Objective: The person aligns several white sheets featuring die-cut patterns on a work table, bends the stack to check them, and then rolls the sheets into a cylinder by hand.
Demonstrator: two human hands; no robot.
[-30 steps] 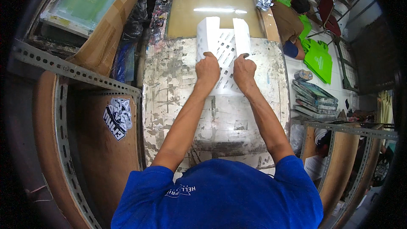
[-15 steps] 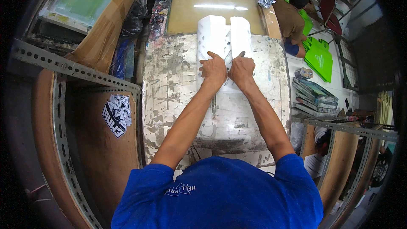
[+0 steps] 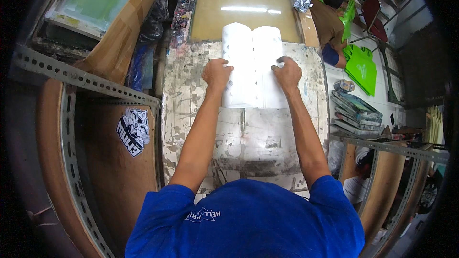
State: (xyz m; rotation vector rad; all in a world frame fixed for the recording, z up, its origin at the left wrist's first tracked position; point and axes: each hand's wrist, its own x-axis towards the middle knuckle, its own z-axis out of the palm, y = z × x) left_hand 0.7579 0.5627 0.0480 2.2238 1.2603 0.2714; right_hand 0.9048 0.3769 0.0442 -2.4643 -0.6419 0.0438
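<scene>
A folded white sheet point(image 3: 239, 76), paper-like and marked with small dark specks, lies on the stained work table point(image 3: 191, 114). Its two long side panels meet along a seam down the middle, and the far ends are rounded up a little. At the sheet's left edge is my left hand point(image 3: 218, 73), its thumb and forefinger slightly apart over the edge, other fingers curled. My right hand point(image 3: 288, 73) is at the right edge, thumb and forefinger spread in a C shape. The undersides of both hands are hidden.
Beyond the sheet is a yellowish framed screen point(image 3: 244, 12). Cardboard point(image 3: 112, 38) and a metal rack point(image 3: 86, 77) border the left. On the right, a person point(image 3: 329, 24) sits by green bags point(image 3: 361, 69), with stacked frames point(image 3: 356, 110) and a can point(image 3: 344, 85) nearer.
Both hands have moved apart from the sheet's middle to its outer edges. The gap between the two panels has closed, and the panels lie flatter.
</scene>
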